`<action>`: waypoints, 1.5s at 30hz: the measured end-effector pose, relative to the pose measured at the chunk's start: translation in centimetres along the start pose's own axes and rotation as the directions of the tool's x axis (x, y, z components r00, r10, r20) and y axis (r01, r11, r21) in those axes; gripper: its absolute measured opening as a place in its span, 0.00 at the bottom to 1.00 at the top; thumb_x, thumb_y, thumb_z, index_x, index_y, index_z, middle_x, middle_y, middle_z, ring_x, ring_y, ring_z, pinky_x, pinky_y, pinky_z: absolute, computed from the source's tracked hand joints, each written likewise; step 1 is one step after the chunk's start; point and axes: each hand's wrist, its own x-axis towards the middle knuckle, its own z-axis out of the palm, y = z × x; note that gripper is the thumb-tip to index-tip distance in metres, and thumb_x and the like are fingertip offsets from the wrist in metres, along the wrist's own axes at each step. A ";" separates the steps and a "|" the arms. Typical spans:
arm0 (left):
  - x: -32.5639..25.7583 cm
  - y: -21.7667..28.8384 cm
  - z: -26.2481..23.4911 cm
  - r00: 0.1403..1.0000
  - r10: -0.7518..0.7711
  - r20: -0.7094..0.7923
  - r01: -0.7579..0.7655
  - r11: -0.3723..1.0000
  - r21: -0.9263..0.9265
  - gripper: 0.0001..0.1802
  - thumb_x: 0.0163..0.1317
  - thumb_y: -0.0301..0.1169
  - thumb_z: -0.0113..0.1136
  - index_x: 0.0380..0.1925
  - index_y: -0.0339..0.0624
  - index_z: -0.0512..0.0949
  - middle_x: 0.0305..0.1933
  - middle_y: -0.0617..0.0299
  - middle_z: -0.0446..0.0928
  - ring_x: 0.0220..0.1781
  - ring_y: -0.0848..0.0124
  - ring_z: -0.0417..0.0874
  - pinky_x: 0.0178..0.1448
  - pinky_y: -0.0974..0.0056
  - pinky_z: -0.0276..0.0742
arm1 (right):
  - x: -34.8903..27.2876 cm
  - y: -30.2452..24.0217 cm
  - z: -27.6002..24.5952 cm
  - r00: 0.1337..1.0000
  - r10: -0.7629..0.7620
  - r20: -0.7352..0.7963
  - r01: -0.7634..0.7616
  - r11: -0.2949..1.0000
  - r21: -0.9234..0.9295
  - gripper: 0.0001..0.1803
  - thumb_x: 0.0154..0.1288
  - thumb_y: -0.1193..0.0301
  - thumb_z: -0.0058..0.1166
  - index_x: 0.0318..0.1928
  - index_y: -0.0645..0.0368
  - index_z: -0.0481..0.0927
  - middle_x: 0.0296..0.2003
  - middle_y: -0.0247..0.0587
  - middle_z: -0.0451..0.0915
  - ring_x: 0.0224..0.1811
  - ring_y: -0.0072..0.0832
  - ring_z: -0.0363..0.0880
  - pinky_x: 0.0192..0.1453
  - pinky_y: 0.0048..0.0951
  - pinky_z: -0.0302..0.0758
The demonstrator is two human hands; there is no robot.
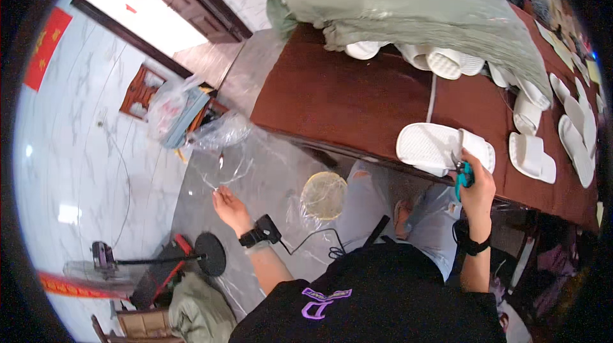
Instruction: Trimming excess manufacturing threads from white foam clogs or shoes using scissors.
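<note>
Two white slippers (440, 146) at right hand (476, 183), clear bag (223, 158) at left hand (230, 205)

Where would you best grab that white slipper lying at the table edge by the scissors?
Probably by the white slipper's long side at the table's near edge, coming from the seated person's side: it lies flat there, and the right hand with teal scissors crowds its strap end.

Big grey-green plastic sack (415, 4) on table's far end; red wall sign (46, 48) far left; clear bag (223, 131) on floor
</note>
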 end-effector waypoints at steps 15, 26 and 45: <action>-4.3 -13.1 -5.8 0.869 -0.496 -0.002 0.450 0.787 0.421 0.16 0.64 0.25 0.53 0.49 0.29 0.69 0.39 0.48 0.77 0.41 0.57 0.82 0.48 0.57 0.81 | -0.6 0.6 0.4 0.987 0.163 -0.008 -0.156 0.954 0.256 0.27 0.49 0.76 0.67 0.52 0.57 0.74 0.40 0.44 0.82 0.40 0.29 0.81 0.42 0.31 0.75; -4.4 -19.8 -10.0 0.826 -0.561 -0.059 0.303 0.353 0.885 0.23 0.67 0.39 0.51 0.57 0.37 0.66 0.52 0.53 0.73 0.49 0.60 0.78 0.52 0.60 0.77 | -2.0 3.4 0.1 0.982 0.182 -0.051 -0.155 0.930 0.333 0.28 0.53 0.78 0.65 0.55 0.61 0.69 0.51 0.47 0.78 0.49 0.25 0.77 0.53 0.26 0.73; -19.1 -1.8 22.3 0.086 -0.567 0.819 0.985 0.173 0.016 0.46 0.67 0.60 0.27 0.65 0.24 0.48 0.72 0.39 0.45 0.75 0.49 0.43 0.76 0.52 0.36 | -0.8 8.1 -2.1 0.910 0.406 -0.081 -0.393 0.908 0.144 0.26 0.58 0.67 0.63 0.54 0.61 0.69 0.36 0.46 0.82 0.34 0.22 0.76 0.40 0.25 0.73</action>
